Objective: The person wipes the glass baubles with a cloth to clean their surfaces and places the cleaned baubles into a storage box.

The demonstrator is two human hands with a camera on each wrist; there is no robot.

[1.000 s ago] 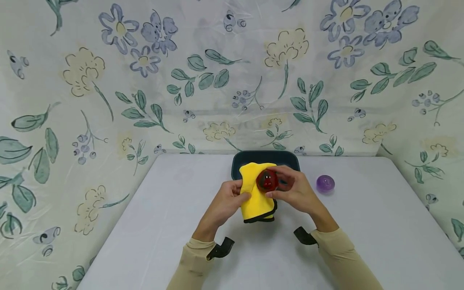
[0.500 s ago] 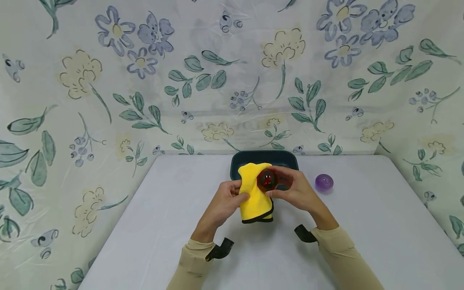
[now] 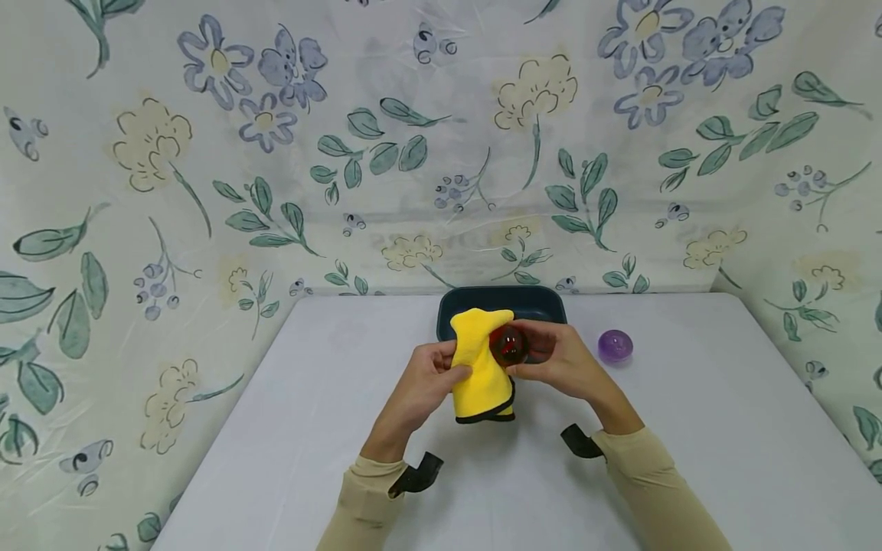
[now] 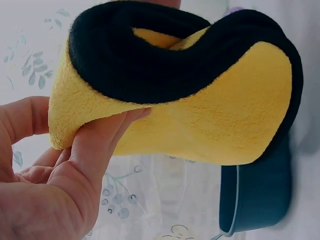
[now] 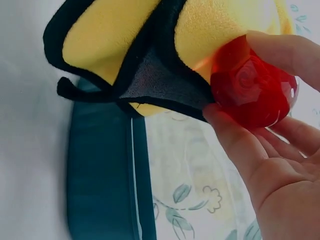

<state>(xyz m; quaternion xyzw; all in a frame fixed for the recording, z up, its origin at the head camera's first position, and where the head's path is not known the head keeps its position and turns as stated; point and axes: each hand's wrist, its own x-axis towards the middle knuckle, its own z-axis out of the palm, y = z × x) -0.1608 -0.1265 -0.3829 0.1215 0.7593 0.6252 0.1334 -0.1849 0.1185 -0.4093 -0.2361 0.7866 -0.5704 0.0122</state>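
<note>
Compared with one second ago, very little difference: yellow cloth now wrapped a bit more over the left side of the red ball, so less of the red surface visible from the head view; both hands slightly shifted to the left, otherwise same pose. Judged from this, a wiping or polishing of the ball in progress, with the cloth moving around it, not near a clear end. Left hand gripping the folded cloth, thumb and fingers pinching the yellow fleece, as seen also in the left wrist view. Right hand holding the red faceted ball between thumb and fingertips, seen close in the right wrist view, pressed against the cloth. Both hands close together, raised a little above the table, just in front of the dark teal tray. By count: one yellow cloth with black edging, one red translucent ball, one purple ball lying on the table to the right of the tray and apart from the hands, one tray, two hands with beige sleeves. Inside of the tray mostly hidden behind the cloth and hands, so contents not possible to tell.
</note>
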